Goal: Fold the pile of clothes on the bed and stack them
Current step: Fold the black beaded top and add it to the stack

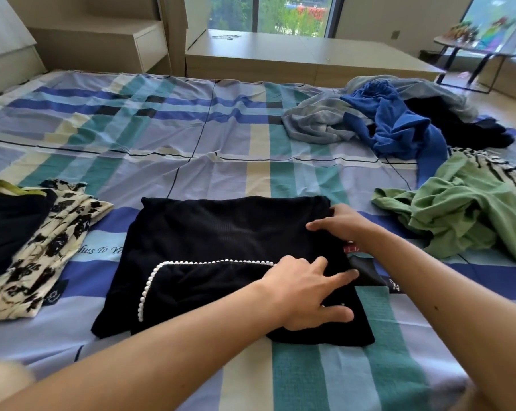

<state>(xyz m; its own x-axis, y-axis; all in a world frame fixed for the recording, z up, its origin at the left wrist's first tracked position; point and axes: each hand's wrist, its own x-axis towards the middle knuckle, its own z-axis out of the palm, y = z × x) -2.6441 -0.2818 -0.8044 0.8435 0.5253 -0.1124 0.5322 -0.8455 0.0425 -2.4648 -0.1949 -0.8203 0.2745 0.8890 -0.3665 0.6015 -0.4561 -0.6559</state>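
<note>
Head view, work item: black garment with pearl trim lies flat on the bed sheet, near the front edge and directly ahead of the person. It is already reduced to a rough rectangle, with the pearl line curving across its lower half.
Head view, left hand: released, fingers straight and spread, palm down on the lower right part of the garment. Judged purpose: to pin the layers so the fold does not slip.
Head view, right hand: set on the garment's upper right edge, one digit stretched leftward along the cloth. Whether the other fingers are tucked under the edge to grasp it cannot be told.
Head view, step in hand: probably squaring or smoothing the right-hand fold line before the next fold.
Head view, finished stack: at the left, a dark garment with yellow-green trim lies on a cream floral garment, just beside the work item, within reach for stacking.
Head view, unfolded pile: at the right, a green garment near the right forearm. Farther back, a blue garment and a grey garment lie tangled together. They are kept apart from the folding area.
Head view, progress: judged under halfway, since several items are not yet folded.
Head view, risk: lifting both hands at once may let the thin fabric spring open.
</note>
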